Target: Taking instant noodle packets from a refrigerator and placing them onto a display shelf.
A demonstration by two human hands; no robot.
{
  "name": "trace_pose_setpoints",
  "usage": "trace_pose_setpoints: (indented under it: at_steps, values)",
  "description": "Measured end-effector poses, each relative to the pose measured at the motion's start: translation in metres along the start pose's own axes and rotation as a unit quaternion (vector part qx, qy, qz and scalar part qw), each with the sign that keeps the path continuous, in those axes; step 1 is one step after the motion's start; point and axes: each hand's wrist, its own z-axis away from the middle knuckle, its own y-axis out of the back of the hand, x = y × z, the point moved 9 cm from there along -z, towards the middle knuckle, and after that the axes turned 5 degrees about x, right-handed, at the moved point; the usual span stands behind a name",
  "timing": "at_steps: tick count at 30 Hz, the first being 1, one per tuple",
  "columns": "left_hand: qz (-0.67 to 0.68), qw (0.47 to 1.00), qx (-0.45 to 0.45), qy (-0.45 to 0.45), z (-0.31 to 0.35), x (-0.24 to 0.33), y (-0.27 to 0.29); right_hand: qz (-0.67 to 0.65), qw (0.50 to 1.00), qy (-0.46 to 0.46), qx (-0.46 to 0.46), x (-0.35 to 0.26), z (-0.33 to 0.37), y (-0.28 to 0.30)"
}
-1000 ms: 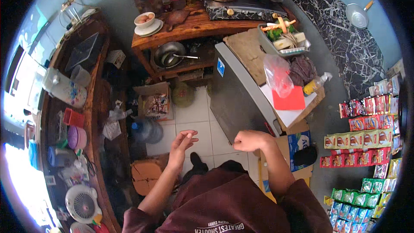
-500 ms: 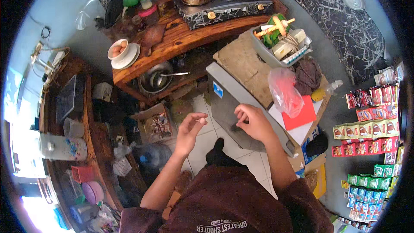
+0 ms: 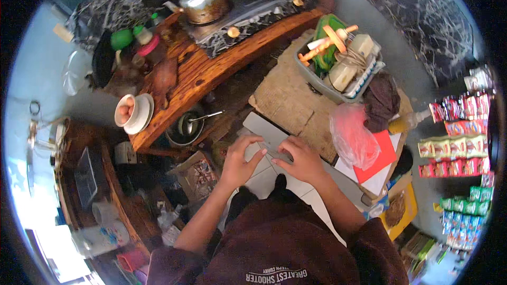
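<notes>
My left hand [image 3: 241, 162] is held in front of my body, thumb apart from its curved fingers, with nothing in it. Facing it is my right hand [image 3: 303, 162], also empty, its fingers curved and its thumb spread away from them. A small gap separates the two hands. Nearest to the right hand is the cardboard-topped grey cabinet [image 3: 260, 127], whose edge passes behind the fingers. White floor tiles [image 3: 259, 180] show below and between my hands.
On the wooden counter [image 3: 214, 66] are a kettle [image 3: 206, 8], a stove [image 3: 248, 21] and a bowl of eggs [image 3: 127, 110]. The cabinet carries a grey bin [image 3: 319, 82], a plastic bag [image 3: 351, 137] and a red sheet [image 3: 381, 155]. Sachets [image 3: 454, 148] hang at right; an open box [image 3: 198, 177] sits at left.
My hands have come closer together, and the left thumb has opened away from its fingers. The whole view has turned, so the counter and stove appear further left and more tilted.
</notes>
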Motion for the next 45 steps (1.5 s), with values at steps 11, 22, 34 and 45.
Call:
trace_pose_setpoints:
  at_steps: [11,22,34,45]
  values:
    - [-0.206,0.935,-0.149,-0.246,-0.057,-0.001,-0.022,0.189,0.961,-0.121,0.165,-0.016,-0.004,-0.010]
    - [-0.188,0.892,-0.165,-0.376,-0.053,-0.015,-0.022,0.299,0.886,-0.209,0.286,-0.025,-0.001,-0.025]
    - [-0.222,0.871,-0.172,-0.403,-0.059,-0.018,-0.021,0.279,0.871,-0.194,0.356,-0.033,0.005,-0.040]
    - [-0.191,0.885,-0.239,-0.351,0.010,-0.018,0.007,0.232,0.873,-0.228,0.363,-0.072,0.058,-0.067]
